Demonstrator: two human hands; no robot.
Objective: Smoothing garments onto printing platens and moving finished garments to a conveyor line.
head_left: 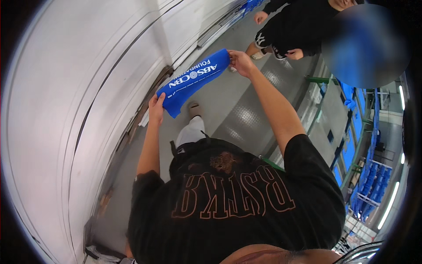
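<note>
A blue strip of cloth (198, 79) with white printing is stretched between my two hands, out in front of me at the upper middle of the head view. My left hand (156, 105) pinches its lower left end, thumb on the printed face. At the upper right end, my right hand (241, 62) grips the corner between thumb and fingers. The left part of the cloth hangs down below my left hand in a loose point.
White panelled wall (88, 88) runs along my left. Ahead to the right stands a person in black (299, 31). A green-framed table (329, 127) with blue pieces is on my right, with a rack of blue items (373, 182) beyond. Grey floor (211, 105) lies below.
</note>
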